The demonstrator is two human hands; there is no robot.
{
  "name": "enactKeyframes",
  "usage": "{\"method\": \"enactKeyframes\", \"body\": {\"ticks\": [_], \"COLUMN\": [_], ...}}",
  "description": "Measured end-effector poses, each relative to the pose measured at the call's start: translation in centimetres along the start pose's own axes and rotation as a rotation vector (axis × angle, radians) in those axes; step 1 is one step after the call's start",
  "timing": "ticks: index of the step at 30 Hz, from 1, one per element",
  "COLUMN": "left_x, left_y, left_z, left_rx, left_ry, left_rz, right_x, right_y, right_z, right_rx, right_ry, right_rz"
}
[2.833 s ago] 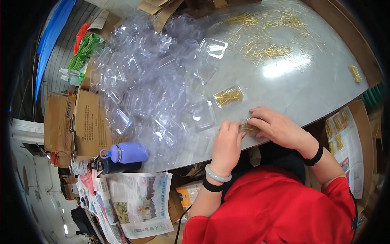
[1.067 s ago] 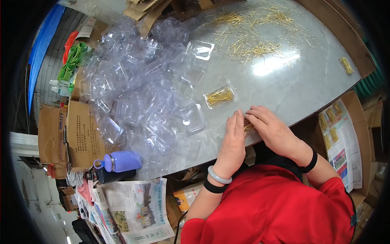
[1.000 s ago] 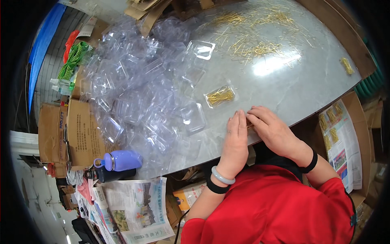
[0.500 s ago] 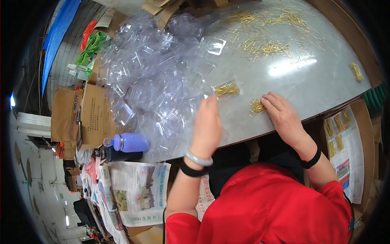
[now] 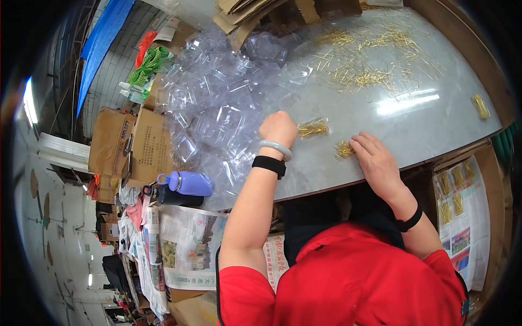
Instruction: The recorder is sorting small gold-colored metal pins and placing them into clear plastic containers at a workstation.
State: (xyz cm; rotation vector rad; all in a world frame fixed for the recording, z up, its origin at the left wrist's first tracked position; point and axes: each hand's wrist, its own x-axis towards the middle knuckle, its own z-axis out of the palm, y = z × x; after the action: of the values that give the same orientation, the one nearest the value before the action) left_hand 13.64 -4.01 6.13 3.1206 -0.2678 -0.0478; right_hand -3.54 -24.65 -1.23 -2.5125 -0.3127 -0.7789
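Observation:
Beside the edge of the clear plastic shells (image 5: 217, 114), my left hand (image 5: 278, 129) is closed in a fist; whatever it may hold is hidden. Just right of it a bundle of gold wire hooks (image 5: 314, 128) lies on the grey table, seemingly in a clear shell. My right hand (image 5: 376, 165) is closed at the end of a smaller clump of gold wire hooks (image 5: 344, 149) near the table's front edge. Its fingers lie together over the clump's right end, and the thumb is out of sight.
Loose gold hooks (image 5: 375, 76) are scattered across the far table. Another bundle (image 5: 480, 106) lies at the right edge. A purple bottle (image 5: 191, 183) stands at the left front, by cardboard boxes (image 5: 148, 146). Hook bundles rest on newspaper (image 5: 462, 217) in a carton at right.
My left hand, blurred and stretched out before, is now in a fist by the plastic shells. My right hand stays at the small clump. The whole view has shifted slightly.

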Motion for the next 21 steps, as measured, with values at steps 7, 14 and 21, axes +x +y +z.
{"method": "enactKeyframes", "body": {"ticks": [7, 14, 21], "left_x": [-0.5, -4.3, -11.3], "left_y": [-0.1, -0.5, -0.4], "left_z": [0.0, -1.5, 4.4], "left_rx": [-0.278, -1.297, -2.062], "left_ry": [-0.068, -0.229, -0.325], "left_rz": [0.072, -0.063, -0.179], "right_x": [-0.1, 0.1, 0.1], "right_y": [-0.2, -0.3, -0.6], "right_z": [0.2, 0.1, 0.2], "right_rx": [0.015, 0.0, -0.025], "right_ry": [0.0, -0.013, -0.043], "right_rz": [0.016, 0.02, 0.032]}}
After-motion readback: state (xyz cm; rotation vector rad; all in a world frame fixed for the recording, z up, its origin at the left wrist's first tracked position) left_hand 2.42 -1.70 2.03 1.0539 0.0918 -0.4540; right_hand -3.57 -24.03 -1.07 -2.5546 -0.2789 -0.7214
